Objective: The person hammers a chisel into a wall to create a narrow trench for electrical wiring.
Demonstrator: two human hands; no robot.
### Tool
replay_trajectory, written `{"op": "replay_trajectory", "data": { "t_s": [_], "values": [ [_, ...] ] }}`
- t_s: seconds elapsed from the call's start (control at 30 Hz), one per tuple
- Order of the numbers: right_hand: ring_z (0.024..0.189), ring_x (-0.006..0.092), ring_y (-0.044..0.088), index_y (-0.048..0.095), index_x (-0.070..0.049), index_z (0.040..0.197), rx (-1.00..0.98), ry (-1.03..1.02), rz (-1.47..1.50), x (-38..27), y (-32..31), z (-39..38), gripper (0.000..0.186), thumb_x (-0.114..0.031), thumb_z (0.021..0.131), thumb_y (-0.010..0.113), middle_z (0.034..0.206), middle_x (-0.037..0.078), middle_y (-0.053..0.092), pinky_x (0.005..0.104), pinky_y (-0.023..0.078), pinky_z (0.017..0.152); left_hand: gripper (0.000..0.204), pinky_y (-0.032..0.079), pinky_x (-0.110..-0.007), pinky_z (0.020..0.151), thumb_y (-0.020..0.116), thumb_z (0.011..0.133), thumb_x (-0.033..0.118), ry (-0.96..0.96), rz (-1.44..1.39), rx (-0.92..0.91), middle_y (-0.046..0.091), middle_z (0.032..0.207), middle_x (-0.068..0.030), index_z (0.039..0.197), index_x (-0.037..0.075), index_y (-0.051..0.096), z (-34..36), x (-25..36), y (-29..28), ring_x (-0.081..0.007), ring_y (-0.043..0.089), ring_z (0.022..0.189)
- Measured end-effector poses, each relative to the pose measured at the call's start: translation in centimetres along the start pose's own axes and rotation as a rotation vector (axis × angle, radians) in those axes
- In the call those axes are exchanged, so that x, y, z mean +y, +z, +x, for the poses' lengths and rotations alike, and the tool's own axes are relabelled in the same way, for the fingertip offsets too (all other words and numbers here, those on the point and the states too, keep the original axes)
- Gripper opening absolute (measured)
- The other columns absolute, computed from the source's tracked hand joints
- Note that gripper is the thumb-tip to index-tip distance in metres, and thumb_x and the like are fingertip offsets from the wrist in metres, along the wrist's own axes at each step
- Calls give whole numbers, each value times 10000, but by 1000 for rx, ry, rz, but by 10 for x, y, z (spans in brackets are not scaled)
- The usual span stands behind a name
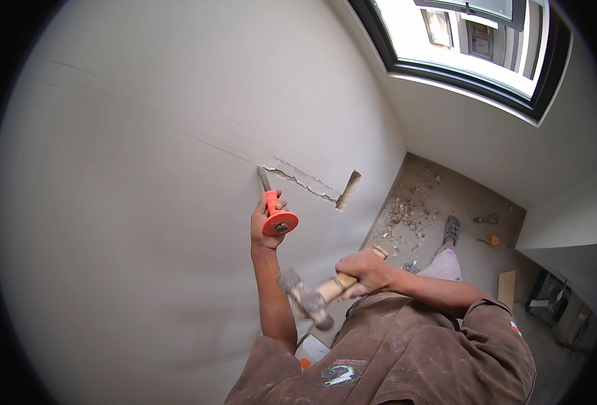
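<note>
- While the left hand (pixel 261 224) wrapped round a chisel (pixel 271 202) by its orange grip, the tip sat right at the left end of the groove (pixel 302 183) in the wall (pixel 143 202).
- Right hand (pixel 369 270) held a wooden-handled hammer (pixel 330 288), kinda blurry, apart from the chisel.
- Rubble (pixel 406 212) littered the floor (pixel 477 192).

Daylight pours through window (pixel 464 73) at upper right, opening beyond frame mostly blown out to white glare. Wall (pixel 130 169) pale grey, gently lit, faint soft shadows low down. Floor (pixel 477 189) dimmer, murkiest toward lower right. My hammer (pixel 330 289) smeared by motion blur, worst at head; chisel (pixel 271 201) in my left hand (pixel 261 224) fairly crisp. Fisheye bends straight edges; black surround swallows corners.
</note>
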State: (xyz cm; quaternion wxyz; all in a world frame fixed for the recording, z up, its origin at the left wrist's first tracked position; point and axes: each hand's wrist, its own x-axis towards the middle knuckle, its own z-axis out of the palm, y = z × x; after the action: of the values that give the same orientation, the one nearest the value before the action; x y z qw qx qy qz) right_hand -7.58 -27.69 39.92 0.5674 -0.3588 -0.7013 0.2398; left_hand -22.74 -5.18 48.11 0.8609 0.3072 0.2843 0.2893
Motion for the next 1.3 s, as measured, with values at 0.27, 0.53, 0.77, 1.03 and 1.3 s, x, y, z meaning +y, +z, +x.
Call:
{"op": "replay_trajectory", "data": {
  "t_s": [0.27,0.53,0.77,1.03,1.3],
  "values": [
    [608,351,535,513,-54,735,25,-41,-164,73,2,33,549,-594,762,610,642,129,500,432,411,528,346,490,-271,551,416,992,319,-6,12,98,521,762,-61,1131,5,450,4,5,4,-156,533,630],
    [580,376,539,554,-53,763,-61,300,-107,43,30,-7,539,-590,796,585,602,160,536,449,404,537,343,481,-261,555,398,997,311,7,-14,13,507,752,-58,1173,17,418,-10,0,-4,-146,518,623],
    [624,381,543,546,-43,773,-36,316,-45,29,28,-13,537,-577,790,600,630,177,537,449,404,561,360,504,-244,556,395,999,313,19,16,-19,487,755,-59,1174,-1,422,-12,6,1,-155,542,655],
    [629,366,545,518,-44,775,24,246,-28,16,12,-5,534,-564,766,637,645,163,526,429,408,555,335,490,-266,549,388,1000,313,0,38,19,523,761,-61,1159,21,420,1,1,-7,-156,533,620],
    [593,321,531,474,-59,715,6,-324,-15,5,-9,25,540,-565,737,661,662,91,480,406,407,530,339,493,-266,565,395,996,318,19,29,39,514,759,-56,1151,18,431,0,-2,-3,-153,523,619]
  ]
}}
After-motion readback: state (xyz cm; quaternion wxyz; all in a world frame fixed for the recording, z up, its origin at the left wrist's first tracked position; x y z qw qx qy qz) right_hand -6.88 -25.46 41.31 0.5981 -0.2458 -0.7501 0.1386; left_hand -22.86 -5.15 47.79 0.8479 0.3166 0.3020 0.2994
